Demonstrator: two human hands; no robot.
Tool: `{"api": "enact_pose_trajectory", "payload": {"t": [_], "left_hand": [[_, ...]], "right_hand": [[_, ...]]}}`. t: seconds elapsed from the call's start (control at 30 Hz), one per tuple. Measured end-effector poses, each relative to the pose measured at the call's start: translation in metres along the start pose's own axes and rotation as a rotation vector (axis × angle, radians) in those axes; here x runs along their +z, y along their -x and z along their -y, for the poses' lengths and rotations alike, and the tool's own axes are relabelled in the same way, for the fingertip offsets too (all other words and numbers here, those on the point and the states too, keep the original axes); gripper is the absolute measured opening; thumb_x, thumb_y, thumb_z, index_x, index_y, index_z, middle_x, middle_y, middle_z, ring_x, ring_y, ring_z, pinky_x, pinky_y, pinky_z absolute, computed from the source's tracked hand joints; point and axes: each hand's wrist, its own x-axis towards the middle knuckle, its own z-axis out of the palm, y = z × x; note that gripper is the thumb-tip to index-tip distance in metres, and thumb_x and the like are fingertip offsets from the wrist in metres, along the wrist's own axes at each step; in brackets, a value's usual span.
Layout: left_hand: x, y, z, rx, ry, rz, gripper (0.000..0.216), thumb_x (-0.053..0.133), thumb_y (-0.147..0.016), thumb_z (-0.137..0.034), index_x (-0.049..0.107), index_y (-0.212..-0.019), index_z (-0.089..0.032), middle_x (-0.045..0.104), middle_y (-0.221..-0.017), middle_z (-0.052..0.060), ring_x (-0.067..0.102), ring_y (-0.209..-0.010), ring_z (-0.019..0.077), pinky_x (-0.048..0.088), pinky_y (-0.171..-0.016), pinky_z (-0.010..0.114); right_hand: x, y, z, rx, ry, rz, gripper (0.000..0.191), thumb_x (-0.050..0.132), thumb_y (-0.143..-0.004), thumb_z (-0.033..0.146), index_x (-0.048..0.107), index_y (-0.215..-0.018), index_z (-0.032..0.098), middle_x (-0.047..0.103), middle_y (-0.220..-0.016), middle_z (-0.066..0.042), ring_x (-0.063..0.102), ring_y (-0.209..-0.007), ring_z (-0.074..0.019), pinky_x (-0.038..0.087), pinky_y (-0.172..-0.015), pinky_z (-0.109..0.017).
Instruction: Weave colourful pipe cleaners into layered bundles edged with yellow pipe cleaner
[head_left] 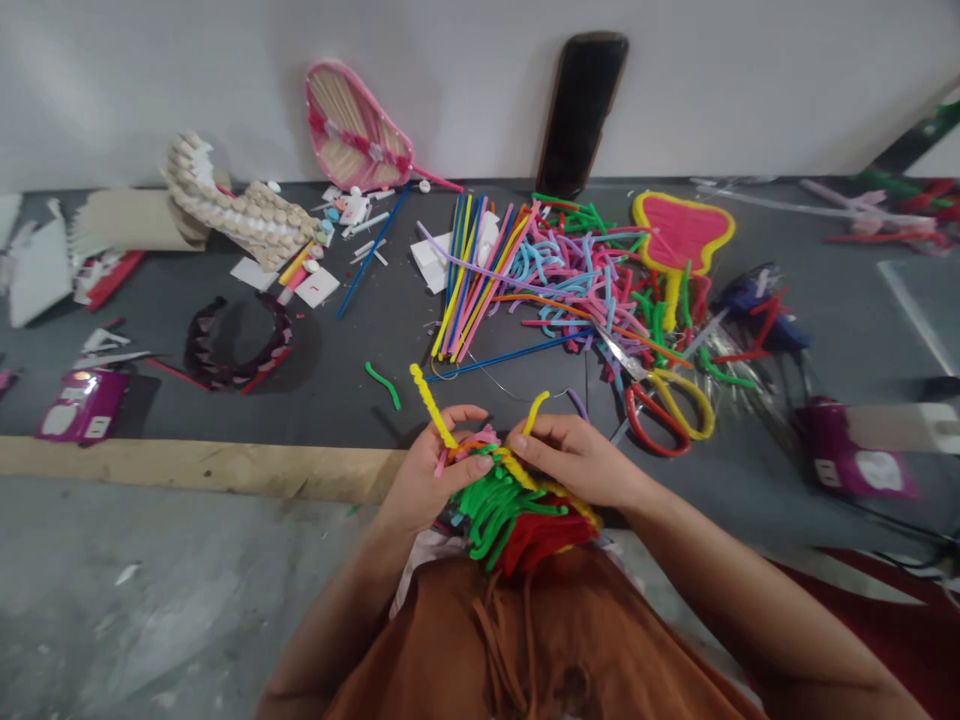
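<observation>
Close to my body, at the table's front edge, both hands grip a craft piece (491, 510) made of green, red, pink and yellow pipe cleaners. My left hand (442, 465) is closed on its left end, thumb on top, beside a yellow pipe cleaner end (429, 400) that sticks up. Thumb and fingers of my right hand (562, 450) pinch the yellow edge, where another short yellow end (537, 410) rises. Below my fingers, green strands hang over a red part (551, 535). The underside of the piece is hidden.
Scissors (660, 410) with red and yellow handles lie right of my hands. Beyond are a bundle of straight pipe cleaners (472, 280), a tangled coloured heap (570, 265) and a pink-and-yellow fan shape (682, 235). A phone (583, 115) leans on the wall. At left sits a dark headband (240, 350).
</observation>
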Motion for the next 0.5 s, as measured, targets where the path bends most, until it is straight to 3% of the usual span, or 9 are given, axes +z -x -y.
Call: {"api": "enact_pose_trajectory", "payload": {"t": [0.1, 0.2, 0.33, 0.4, 0.5], "left_hand": [[-0.002, -0.001, 0.000, -0.015, 0.006, -0.015, 0.050, 0.081, -0.067, -0.022, 0.058, -0.112, -0.022, 0.064, -0.083, -0.001, 0.060, -0.069, 0.0101, 0.047, -0.066, 0.020], [-0.001, -0.003, -0.001, -0.032, 0.015, -0.003, 0.054, 0.082, -0.066, -0.021, 0.056, -0.113, -0.022, 0.064, -0.082, -0.002, 0.060, -0.068, 0.0092, 0.046, -0.065, 0.020], [0.003, -0.004, -0.004, -0.041, 0.020, -0.022, 0.055, 0.082, -0.065, -0.022, 0.054, -0.112, -0.019, 0.060, -0.068, -0.005, 0.054, -0.057, 0.0067, 0.042, -0.056, 0.018], [0.006, -0.005, -0.006, -0.038, 0.027, -0.037, 0.054, 0.082, -0.065, -0.022, 0.054, -0.110, -0.019, 0.059, -0.066, -0.006, 0.053, -0.055, 0.0060, 0.040, -0.054, 0.017], [0.010, -0.005, -0.007, -0.033, 0.033, -0.056, 0.052, 0.083, -0.064, -0.022, 0.055, -0.108, -0.019, 0.060, -0.066, -0.006, 0.053, -0.055, 0.0055, 0.040, -0.055, 0.017]], "right_hand": [[0.000, 0.002, -0.004, -0.052, -0.008, -0.101, 0.029, 0.062, -0.084, 0.044, 0.066, -0.088, 0.015, 0.064, -0.072, -0.001, 0.056, -0.061, -0.0104, 0.046, -0.055, -0.021], [0.002, 0.006, -0.005, -0.124, 0.116, -0.218, 0.020, 0.064, -0.083, 0.037, 0.068, -0.085, 0.018, 0.067, -0.072, -0.001, 0.060, -0.062, -0.0121, 0.048, -0.055, -0.022], [0.004, 0.013, -0.005, -0.477, 0.506, -0.343, 0.010, 0.062, -0.086, 0.026, 0.069, -0.080, 0.022, 0.071, -0.077, -0.003, 0.065, -0.072, -0.0147, 0.052, -0.067, -0.026], [0.006, 0.016, -0.007, -0.650, 0.697, -0.344, 0.009, 0.060, -0.087, 0.022, 0.070, -0.085, 0.022, 0.072, -0.080, -0.004, 0.066, -0.073, -0.0151, 0.052, -0.068, -0.027], [0.008, 0.018, -0.010, -0.790, 0.906, -0.331, 0.013, 0.058, -0.088, 0.017, 0.069, -0.093, 0.023, 0.073, -0.083, -0.004, 0.065, -0.073, -0.0155, 0.050, -0.068, -0.029]]}}
